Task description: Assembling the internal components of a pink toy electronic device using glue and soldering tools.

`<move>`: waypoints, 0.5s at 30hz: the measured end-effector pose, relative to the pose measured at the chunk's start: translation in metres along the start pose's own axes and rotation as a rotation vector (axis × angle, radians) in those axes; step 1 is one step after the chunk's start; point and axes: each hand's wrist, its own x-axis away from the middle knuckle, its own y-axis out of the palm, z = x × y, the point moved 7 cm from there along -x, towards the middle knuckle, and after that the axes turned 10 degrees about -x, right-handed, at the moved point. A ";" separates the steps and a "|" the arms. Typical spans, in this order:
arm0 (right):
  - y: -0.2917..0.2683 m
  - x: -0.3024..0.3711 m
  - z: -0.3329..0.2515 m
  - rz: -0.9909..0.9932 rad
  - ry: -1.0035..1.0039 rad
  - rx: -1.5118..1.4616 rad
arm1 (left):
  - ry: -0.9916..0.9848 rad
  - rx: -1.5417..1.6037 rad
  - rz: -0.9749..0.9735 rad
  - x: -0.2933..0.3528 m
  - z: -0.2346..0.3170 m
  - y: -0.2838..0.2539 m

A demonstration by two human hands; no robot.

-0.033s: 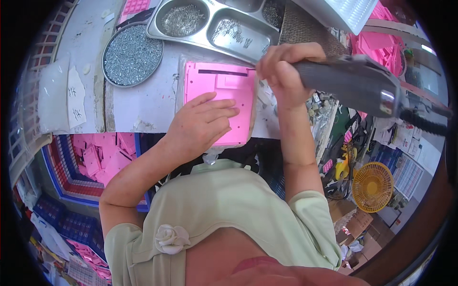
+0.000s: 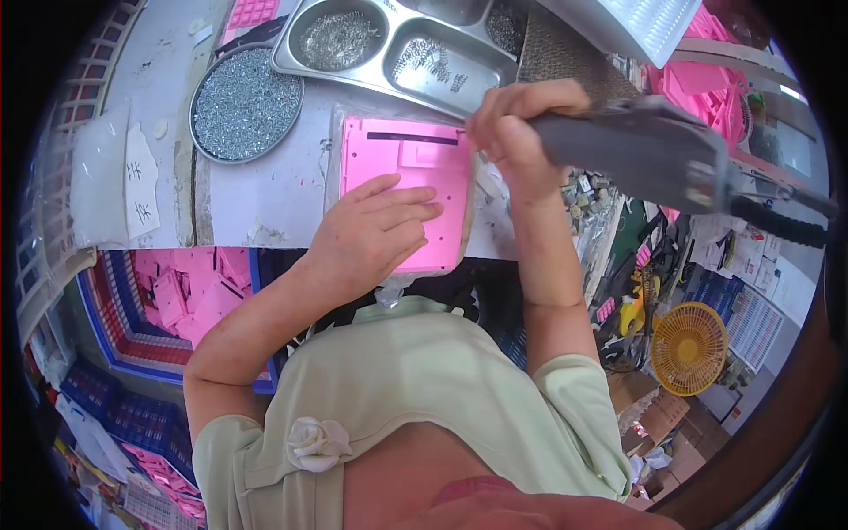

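A pink plastic housing (image 2: 452, 212) lies on clear wrap at the table's near edge, with a long dark slot along its far side and small holes in its face. My left hand (image 2: 367, 231) rests flat on the left and middle of it, fingers stretched and slightly spread. Above its far right corner, my right hand (image 2: 523, 141) is wrapped round the front of a dark grey corded electric screwdriver (image 2: 627, 148), tilted with its body out to the right. The thin bit meets that corner; any screw under it is too small to make out.
A round dish of small screws (image 2: 246, 104) stands at the far left. Beside it lies a steel compartment tray (image 2: 402, 84) holding small metal parts. A blue crate (image 2: 110, 340) with pink pieces sits below left. An orange basket (image 2: 690, 349) is at the right.
My right hand and the electric screwdriver have shifted slightly left. My left hand and the pink housing have hardly moved.
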 end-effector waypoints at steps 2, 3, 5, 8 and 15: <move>0.004 0.001 0.007 -0.041 -0.007 0.058 | -0.007 -0.012 -0.004 -0.001 -0.001 0.001; 0.004 0.001 0.009 -0.069 -0.008 0.094 | -0.004 -0.022 -0.006 0.000 -0.001 0.002; 0.003 0.001 0.014 -0.104 -0.012 0.146 | -0.008 -0.026 -0.003 0.000 -0.002 0.003; 0.003 0.001 0.014 -0.124 0.007 0.155 | -0.005 -0.011 0.003 0.000 0.000 0.002; 0.058 -0.013 -0.047 -0.229 0.030 -0.362 | -0.134 0.090 0.251 0.006 -0.012 -0.022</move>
